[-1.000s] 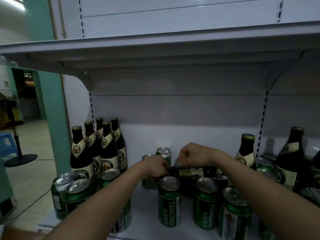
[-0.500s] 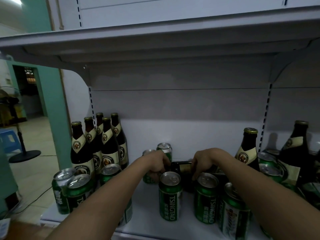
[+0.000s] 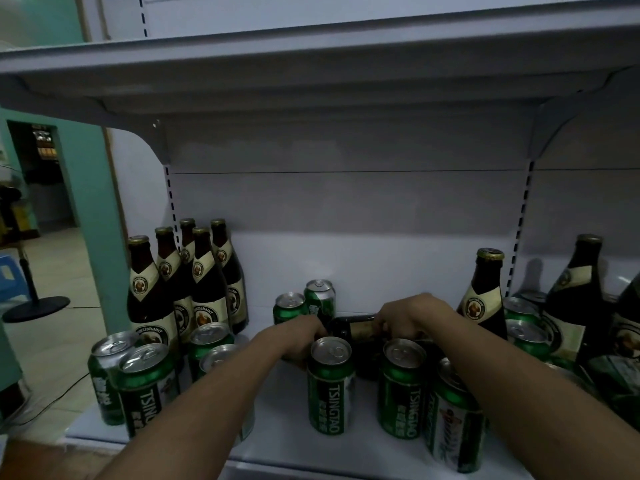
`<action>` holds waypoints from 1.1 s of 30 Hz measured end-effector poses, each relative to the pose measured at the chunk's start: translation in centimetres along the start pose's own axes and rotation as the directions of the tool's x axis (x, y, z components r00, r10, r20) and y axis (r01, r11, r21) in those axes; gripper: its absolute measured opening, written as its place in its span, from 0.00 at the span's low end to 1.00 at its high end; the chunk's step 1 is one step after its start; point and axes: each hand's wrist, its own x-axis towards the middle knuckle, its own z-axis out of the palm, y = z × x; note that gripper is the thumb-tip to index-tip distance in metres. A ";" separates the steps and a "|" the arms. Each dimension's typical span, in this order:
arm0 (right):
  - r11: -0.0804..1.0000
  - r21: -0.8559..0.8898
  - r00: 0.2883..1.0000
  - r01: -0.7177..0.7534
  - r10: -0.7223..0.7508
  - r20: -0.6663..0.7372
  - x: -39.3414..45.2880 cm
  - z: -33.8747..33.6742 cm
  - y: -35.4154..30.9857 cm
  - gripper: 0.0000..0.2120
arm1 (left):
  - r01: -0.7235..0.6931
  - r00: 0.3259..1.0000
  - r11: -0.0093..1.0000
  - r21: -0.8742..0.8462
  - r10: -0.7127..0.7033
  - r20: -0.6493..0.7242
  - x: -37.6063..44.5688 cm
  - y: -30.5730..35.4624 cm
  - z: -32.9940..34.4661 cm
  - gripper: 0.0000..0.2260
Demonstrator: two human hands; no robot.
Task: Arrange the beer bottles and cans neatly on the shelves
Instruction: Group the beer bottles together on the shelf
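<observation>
a person reaches both arms into a white shelf (image 3: 294, 441). a dark bottle (image 3: 349, 329) lies on its side in the middle of the shelf, behind the front cans. the right hand (image 3: 412, 318) is curled over the top of this lying bottle and grips it. the left hand (image 3: 294, 336) is at the other end of the same bottle, fingers bent down. a can hides its fingertips, so it is hard to tell if they really hold the bottle or only touch it.

just in front of the hands stand two green cans (image 3: 330, 386) with silver tops, side by side, and a third can (image 3: 453, 420) stands near the right arm. two more small cans (image 3: 320, 297) stand behind the left hand, close to the back wall.

on the left, five tall brown bottles (image 3: 194, 285) stand upright in a tight group. in front of them is a bunch of green cans (image 3: 145, 389), close together.

on the right, one brown bottle (image 3: 485, 299) stands upright just behind the right arm. further right is another big dark bottle (image 3: 575, 299) with some cans around it.

an upper shelf (image 3: 311, 64) hangs over everything.
</observation>
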 end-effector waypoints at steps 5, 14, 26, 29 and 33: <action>0.994 0.094 0.998 0.058 -0.054 -0.041 -0.7 -0.5 0.6 0.20 | -0.005 0.999 0.990 -0.138 -0.001 -0.046 -0.4 0.2 -1.2 0.14; 0.871 0.475 0.975 0.128 -0.021 -0.223 -2.3 -0.8 1.0 0.25 | -0.123 0.929 0.455 -0.882 -0.259 -0.263 -2.7 1.3 -5.1 0.08; 0.643 0.648 0.842 0.409 0.008 -0.539 -4.7 -3.4 -0.9 0.24 | -0.326 0.913 0.104 -0.940 -0.225 -0.341 -3.6 3.3 -6.2 0.13; 0.570 0.657 0.803 0.493 -0.007 -0.596 -6.0 -4.7 -1.3 0.22 | -0.385 0.903 0.029 -0.922 -0.196 -0.383 -3.8 4.1 -6.6 0.17; 0.480 0.667 0.774 0.570 -0.039 -0.632 -7.2 -5.6 -2.2 0.21 | -0.529 0.833 -0.122 -0.840 -0.267 -0.485 -4.6 5.6 -8.0 0.13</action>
